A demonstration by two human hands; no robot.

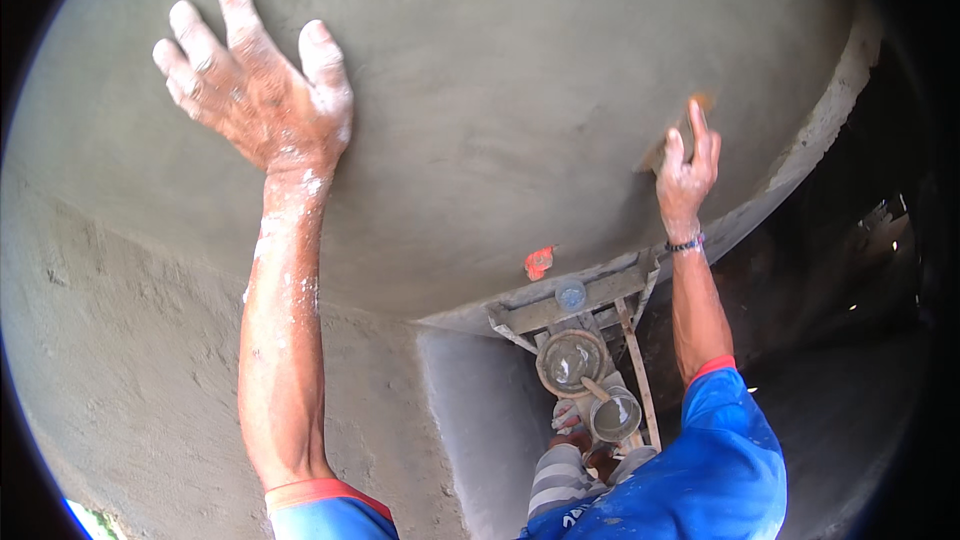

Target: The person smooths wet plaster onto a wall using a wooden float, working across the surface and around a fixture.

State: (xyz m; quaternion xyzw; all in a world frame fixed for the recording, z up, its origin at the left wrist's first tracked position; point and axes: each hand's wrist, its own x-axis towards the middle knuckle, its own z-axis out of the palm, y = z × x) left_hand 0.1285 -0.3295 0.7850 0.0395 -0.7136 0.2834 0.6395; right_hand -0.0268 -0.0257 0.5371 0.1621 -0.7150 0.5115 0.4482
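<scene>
My left hand, coated in white dust, is spread open with its palm toward the grey plastered wall; whether it presses on it I cannot tell. Further right, my right hand is closed around a flat smoothing tool held at the wall's surface. Blur and the fingers hide most of this tool; a brownish edge and an orange-tan corner show. Lower on the wall between my arms is an orange box-like fitting.
Below me a wooden platform carries a round basin of grey mix, a bucket and a wooden handle between them. A blue round object sits by its crossbar. A rougher wall adjoins at left; a dark space lies right.
</scene>
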